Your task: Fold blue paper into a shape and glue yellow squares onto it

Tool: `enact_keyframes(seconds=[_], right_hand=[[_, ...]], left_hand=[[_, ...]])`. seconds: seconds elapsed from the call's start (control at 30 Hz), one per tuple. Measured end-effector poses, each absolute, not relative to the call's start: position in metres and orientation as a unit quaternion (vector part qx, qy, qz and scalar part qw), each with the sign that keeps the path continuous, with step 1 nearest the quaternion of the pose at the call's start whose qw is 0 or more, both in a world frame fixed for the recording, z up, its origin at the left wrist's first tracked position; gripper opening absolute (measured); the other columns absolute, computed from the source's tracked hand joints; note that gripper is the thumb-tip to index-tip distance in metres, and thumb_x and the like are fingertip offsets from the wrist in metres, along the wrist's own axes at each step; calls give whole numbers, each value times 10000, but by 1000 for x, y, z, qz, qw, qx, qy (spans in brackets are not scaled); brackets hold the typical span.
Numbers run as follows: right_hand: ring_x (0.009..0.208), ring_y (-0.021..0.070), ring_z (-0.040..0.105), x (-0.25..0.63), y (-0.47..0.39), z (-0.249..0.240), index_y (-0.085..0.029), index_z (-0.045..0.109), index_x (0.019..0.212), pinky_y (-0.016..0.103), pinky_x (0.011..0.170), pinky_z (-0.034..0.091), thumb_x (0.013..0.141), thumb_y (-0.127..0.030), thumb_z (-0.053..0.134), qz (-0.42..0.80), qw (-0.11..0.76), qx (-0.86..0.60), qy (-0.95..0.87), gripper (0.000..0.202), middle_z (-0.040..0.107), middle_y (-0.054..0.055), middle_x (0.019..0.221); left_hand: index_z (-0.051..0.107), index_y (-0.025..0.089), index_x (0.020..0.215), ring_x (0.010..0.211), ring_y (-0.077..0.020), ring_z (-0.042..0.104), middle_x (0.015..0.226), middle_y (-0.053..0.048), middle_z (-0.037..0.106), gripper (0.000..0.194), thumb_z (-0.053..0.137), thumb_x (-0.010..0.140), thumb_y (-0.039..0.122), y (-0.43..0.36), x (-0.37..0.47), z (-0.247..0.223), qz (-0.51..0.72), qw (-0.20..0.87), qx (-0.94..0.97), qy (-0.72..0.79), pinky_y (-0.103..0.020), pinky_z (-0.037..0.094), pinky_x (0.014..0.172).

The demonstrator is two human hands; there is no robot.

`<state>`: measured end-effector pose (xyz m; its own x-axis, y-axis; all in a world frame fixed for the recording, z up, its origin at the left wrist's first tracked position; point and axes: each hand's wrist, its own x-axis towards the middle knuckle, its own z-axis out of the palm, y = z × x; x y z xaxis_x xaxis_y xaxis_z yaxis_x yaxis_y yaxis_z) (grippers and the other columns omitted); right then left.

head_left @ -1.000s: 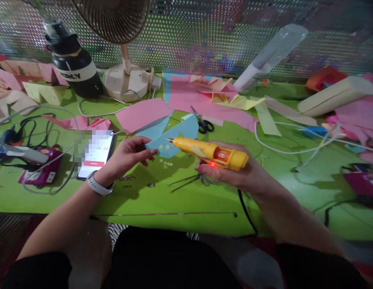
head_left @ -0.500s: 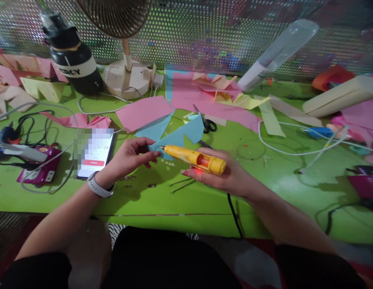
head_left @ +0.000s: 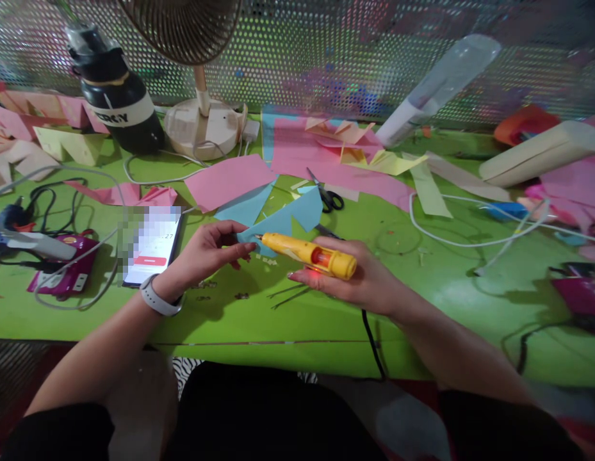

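My left hand (head_left: 213,246) pinches the left end of a cut piece of blue paper (head_left: 278,218) between thumb and fingers. The paper is held up, with notches along its lower edge. My right hand (head_left: 348,275) is wrapped round a yellow hot glue gun (head_left: 301,251) that glows red inside. Its metal nozzle points left, close to the paper's edge and my left fingertips; I cannot tell whether it touches. Small pale scraps (head_left: 267,260) lie below the paper. Several tiny objects (head_left: 242,296), too small to name, lie on the table, and thin dark sticks (head_left: 287,296) rest beside my right hand.
Black-handled scissors (head_left: 332,200) lie behind the blue paper. Pink paper (head_left: 232,182) and other cut sheets spread across the back. A phone (head_left: 153,250) and a power strip (head_left: 66,266) with cables sit left. A bottle (head_left: 122,105) and fan (head_left: 201,128) stand behind. A black cord (head_left: 371,339) hangs over the front edge.
The hot glue gun and my right hand have shifted very slightly left. Both grips and the blue paper look almost the same; the view has moved a little.
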<state>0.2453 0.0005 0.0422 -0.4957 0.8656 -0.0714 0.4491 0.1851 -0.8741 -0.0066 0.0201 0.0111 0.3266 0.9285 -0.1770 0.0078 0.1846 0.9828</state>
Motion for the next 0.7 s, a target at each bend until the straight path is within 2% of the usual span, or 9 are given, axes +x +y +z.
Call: enact_keyframes(seconds=[0.4,0.7], right_hand=[[511,80,359,246,1,42,-211,479,705,241,436,288,801,-469,708,443,226,-450,-742,359,363,-61,606],[516,90,363,246,1,43,-214,479,711,254,447,290,807,-499,695,445,217,-453,-742,371,375,-56,607]], left_hand=[[695,168,904,604,-115,639,703,-20,698,248,807,710,275,20,-7,10,360,622,527,454,-193,530,503],[688,158,907,606,-110,635,704,-18,694,261,808,714,285,20,-6,10,356,626,529,449,-186,531,503]])
